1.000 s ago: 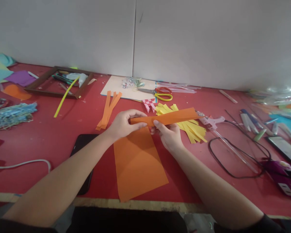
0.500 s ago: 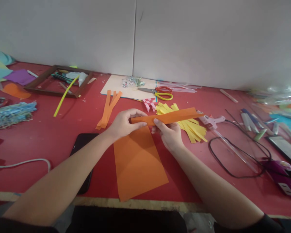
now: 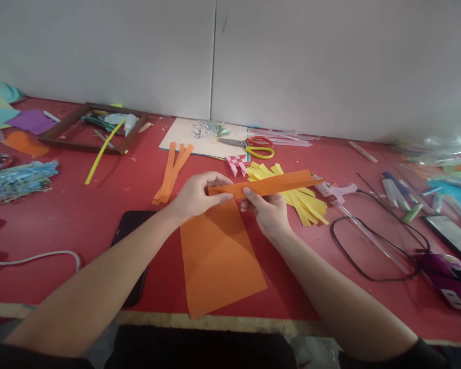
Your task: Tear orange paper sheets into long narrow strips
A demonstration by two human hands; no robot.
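A folded strip of orange paper is held out sideways above the table. My left hand pinches its left end between thumb and fingers. My right hand grips it near the middle, thumb on the front face and fingers behind. Below lies a flat orange paper sheet, its top edge hidden by the hands. Behind the strip's right part is a pile of yellow paper strips. Several narrow orange strips rest beyond my left hand.
Scissors lie on a pale board at the back. A pink glue gun with a looping black cord is at right. A black phone sits under my left forearm. A brown frame holds tools at back left.
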